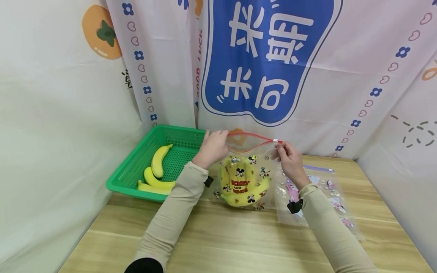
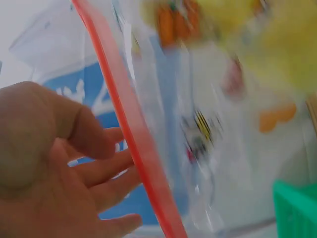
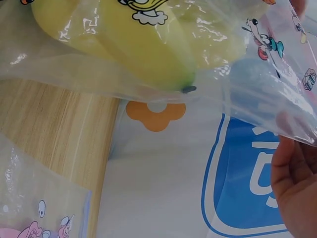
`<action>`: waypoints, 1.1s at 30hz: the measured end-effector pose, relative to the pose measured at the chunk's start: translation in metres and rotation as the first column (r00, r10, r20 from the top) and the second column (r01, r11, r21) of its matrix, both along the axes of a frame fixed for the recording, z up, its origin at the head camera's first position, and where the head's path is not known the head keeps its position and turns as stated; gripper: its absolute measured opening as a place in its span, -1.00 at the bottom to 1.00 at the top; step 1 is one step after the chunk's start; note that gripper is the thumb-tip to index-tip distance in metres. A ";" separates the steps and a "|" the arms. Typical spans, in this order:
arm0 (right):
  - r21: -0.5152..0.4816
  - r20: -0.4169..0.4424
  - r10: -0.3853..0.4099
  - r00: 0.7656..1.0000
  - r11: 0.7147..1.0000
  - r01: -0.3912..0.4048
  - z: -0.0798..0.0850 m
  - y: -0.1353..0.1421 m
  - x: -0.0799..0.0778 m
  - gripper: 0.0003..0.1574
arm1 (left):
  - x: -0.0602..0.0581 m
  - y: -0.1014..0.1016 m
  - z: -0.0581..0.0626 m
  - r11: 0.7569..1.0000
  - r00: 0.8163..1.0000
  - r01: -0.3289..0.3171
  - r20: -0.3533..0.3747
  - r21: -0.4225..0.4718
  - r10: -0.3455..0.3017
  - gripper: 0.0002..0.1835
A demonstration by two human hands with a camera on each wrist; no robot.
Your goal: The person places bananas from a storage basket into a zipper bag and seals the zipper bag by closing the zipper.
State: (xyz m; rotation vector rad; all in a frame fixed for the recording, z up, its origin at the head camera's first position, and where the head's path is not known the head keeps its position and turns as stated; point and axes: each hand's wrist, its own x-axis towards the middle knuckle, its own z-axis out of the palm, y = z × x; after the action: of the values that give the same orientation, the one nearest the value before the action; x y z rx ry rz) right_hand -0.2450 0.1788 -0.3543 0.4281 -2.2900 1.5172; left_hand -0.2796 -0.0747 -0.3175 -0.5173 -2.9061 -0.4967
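Note:
A clear zip bag (image 1: 252, 167) with cartoon prints and a red zip strip hangs upright between my hands, its mouth gaping. Several yellow bananas (image 1: 261, 188) are inside it, one lying across the bottom. My left hand (image 1: 212, 148) is at the left end of the mouth. In the left wrist view its fairly straight fingers (image 2: 106, 176) reach to the red strip (image 2: 131, 126), the thumb short of it. My right hand (image 1: 290, 161) pinches the right top corner, beside the white slider (image 1: 275, 140). In the right wrist view, its curled fingers (image 3: 297, 166) are at the bag's edge.
To the left, a green basket (image 1: 117, 181) holds more bananas (image 1: 160, 161). A second clear bag (image 1: 336, 193) with pink prints and a purple strip lies flat on the wooden table (image 1: 218, 242), under my right forearm. A printed cloth (image 1: 307, 94) hangs behind.

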 end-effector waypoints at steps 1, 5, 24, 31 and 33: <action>-0.002 0.001 0.000 1.000 1.000 0.000 0.000 0.000 0.001 -0.69 | 0.001 0.006 0.001 1.000 1.000 0.014 -0.012 0.010 -0.014 -0.42; 0.000 -0.007 -0.002 1.000 1.000 0.002 0.000 0.000 0.001 -0.69 | 0.006 0.034 0.007 0.995 0.995 0.077 -0.063 0.060 -0.073 -0.50; -0.046 -0.046 0.105 0.993 0.993 -0.107 -0.004 0.008 -0.006 -0.68 | -0.005 0.087 0.001 0.966 0.945 0.256 -0.220 0.031 -0.243 -0.83; -0.040 -0.059 0.096 0.994 0.994 -0.098 -0.001 0.006 -0.006 -0.73 | -0.006 0.096 -0.002 0.932 0.938 0.316 -0.204 0.177 -0.279 -0.93; -0.039 -0.057 0.108 0.992 0.993 -0.110 -0.001 0.006 -0.006 -0.72 | -0.006 0.098 -0.004 0.921 0.935 0.330 -0.204 0.208 -0.289 -0.93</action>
State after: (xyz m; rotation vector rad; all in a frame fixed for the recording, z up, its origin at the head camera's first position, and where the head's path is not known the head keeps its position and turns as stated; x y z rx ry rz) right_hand -0.2508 0.1843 -0.3550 0.5849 -2.2209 1.5819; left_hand -0.2860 0.0234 -0.3212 -0.9393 -2.5628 -0.7913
